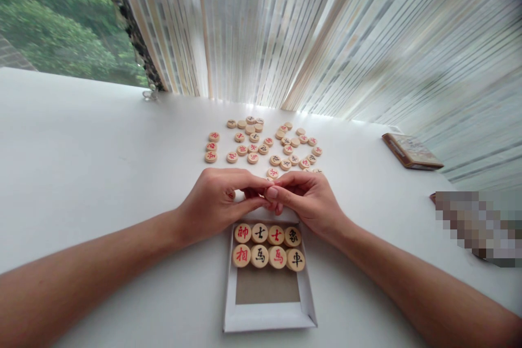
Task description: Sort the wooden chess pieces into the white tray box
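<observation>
The shallow box (269, 316) has thin white walls and a grey-brown floor, on a smooth white table (122, 136). Beyond the box hangs a sheer striped curtain (244, 27); well to its right lies a brown-edged book (411, 150). The left hand (220, 190) and right hand (312, 196) meet fingertip to fingertip just past the box, partly hiding loose discs (253, 157) scattered beyond it; whether they pinch one, I cannot tell. Inside the box, eight discs (260, 257), round pale wood with red or black characters, form two rows of four at its far end.
</observation>
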`<state>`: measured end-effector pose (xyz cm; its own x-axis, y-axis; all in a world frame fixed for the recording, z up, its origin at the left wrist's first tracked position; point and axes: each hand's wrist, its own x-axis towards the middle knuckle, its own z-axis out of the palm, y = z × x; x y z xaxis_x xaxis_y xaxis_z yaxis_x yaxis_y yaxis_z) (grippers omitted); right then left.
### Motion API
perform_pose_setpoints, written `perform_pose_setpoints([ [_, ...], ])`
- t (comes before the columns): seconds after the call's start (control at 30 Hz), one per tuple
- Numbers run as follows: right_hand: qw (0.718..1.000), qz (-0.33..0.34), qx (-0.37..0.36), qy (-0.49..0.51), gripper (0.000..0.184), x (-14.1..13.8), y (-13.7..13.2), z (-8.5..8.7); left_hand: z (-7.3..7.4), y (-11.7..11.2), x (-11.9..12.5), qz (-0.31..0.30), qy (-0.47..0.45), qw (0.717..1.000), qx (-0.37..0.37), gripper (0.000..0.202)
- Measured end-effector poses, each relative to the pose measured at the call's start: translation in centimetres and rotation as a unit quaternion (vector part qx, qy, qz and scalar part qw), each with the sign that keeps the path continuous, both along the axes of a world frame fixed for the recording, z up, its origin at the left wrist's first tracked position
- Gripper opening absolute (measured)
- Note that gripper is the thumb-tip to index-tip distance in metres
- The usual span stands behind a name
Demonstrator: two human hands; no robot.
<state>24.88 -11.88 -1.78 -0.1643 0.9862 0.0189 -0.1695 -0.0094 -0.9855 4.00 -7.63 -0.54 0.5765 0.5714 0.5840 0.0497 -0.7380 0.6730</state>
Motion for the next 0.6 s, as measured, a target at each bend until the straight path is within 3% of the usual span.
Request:
perform_pose_setpoints([
  [0.17, 1.0, 0.015, -0.022, 0.003, 0.034, -0.01, 0.03, -0.03, -0.33, 0.16, -0.04, 0.021, -0.004, 1.0, 0.019, 0.013],
  [0.33, 0.999, 0.027, -0.029, -0.004, 0.032, 0.08, -0.03, 0.19, -0.46, 0.24, -0.12, -0.002, 0.008, 1.0, 0.029, 0.021],
  [0.5, 0.999, 0.027, 0.006, -0.043, 0.028, 0.11, -0.1, 0.13, -0.41, 0.14, -0.21, -0.014, 0.033, 0.999, 0.031, 0.026],
  [0.6, 0.999, 0.014, 0.023, -0.033, 0.044, 0.03, -0.21, -0.23, -0.38, 0.06, -0.06, 0.001, 0.033, 0.999, 0.028, 0.019],
])
